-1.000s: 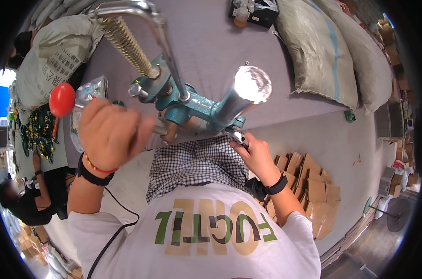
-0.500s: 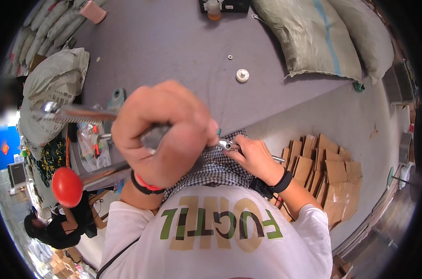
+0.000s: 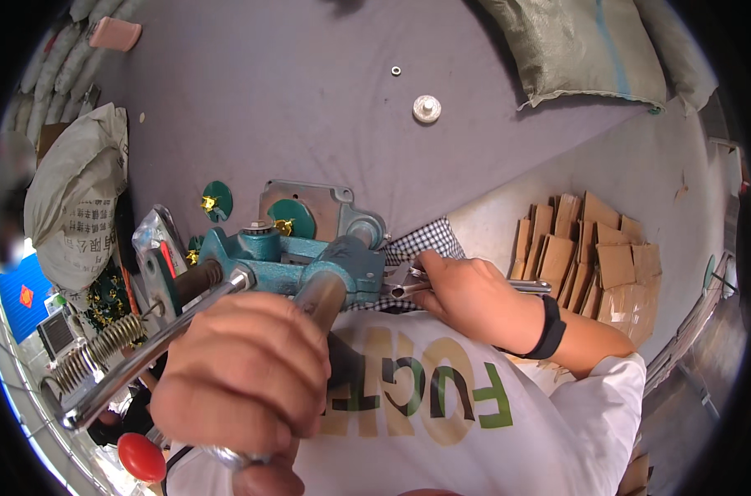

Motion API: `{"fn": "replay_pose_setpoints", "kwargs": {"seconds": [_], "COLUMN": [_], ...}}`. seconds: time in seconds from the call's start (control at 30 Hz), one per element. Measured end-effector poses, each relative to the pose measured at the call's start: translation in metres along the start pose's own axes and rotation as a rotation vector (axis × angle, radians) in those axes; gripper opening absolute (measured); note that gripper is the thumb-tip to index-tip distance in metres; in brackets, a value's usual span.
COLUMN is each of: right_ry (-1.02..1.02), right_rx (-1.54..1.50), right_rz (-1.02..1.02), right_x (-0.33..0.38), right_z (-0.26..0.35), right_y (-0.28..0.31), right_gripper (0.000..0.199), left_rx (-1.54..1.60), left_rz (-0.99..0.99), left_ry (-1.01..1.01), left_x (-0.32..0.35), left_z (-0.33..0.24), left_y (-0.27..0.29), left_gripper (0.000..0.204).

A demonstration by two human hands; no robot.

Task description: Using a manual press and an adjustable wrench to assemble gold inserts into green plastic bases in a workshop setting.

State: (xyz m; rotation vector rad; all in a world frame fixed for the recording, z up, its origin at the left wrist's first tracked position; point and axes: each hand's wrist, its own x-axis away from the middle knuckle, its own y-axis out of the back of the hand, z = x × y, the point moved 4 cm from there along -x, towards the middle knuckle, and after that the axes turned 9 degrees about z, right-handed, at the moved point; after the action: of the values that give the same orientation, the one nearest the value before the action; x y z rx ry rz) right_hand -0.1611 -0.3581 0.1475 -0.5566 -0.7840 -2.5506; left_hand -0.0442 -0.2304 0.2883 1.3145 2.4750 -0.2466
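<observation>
My left hand is closed in a fist in front of a teal hand press, beside its steel column. What the fist grips, if anything, is hidden. A chrome rod and a coil spring stick out left of it, and a red ball knob shows just below. My right hand is wrapped around a chrome wrench. The wrench's head lies close to the press's right side; whether they touch I cannot tell.
Green discs with gold-coloured parts lie by the press base. Farther off on the grey tabletop are a round white piece and a small ring. Sacks lie far right; folded cardboard stands at right.
The view has shifted, and much more of the press shows. My left fist has moved down and nearer, off the press head. My right hand keeps the wrench, with its head now beside the press.
</observation>
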Motion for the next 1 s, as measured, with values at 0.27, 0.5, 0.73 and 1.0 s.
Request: {"fn": "replay_pose_setpoints", "kwargs": {"seconds": [0.27,0.5,0.73,1.0], "right_ry": [0.027,-0.093,-0.192,-0.269], "right_rx": [-0.442,-0.108,-0.146,-0.088], "right_rz": [0.551,0.373,0.450,0.363], "right_x": [-0.014,-0.004,-0.005,0.004], "right_z": [-0.022,-0.005,-0.002,0.009], "right_y": [0.021,0.011,0.015,0.017], "right_gripper": [0.046,0.054,0.051,0.056], "left_rx": [0.019,-0.006,0.055,0.089], "left_rz": [0.072,0.110,0.139,0.130], "left_ry": [-0.025,-0.066,0.012,0.119], "left_x": [-0.003,0.000,-0.001,-0.003], "left_z": [0.004,0.005,0.000,-0.001], "left_y": [0.000,0.002,0.001,0.006], "left_gripper": [0.025,0.020,0.016,0.014]}}
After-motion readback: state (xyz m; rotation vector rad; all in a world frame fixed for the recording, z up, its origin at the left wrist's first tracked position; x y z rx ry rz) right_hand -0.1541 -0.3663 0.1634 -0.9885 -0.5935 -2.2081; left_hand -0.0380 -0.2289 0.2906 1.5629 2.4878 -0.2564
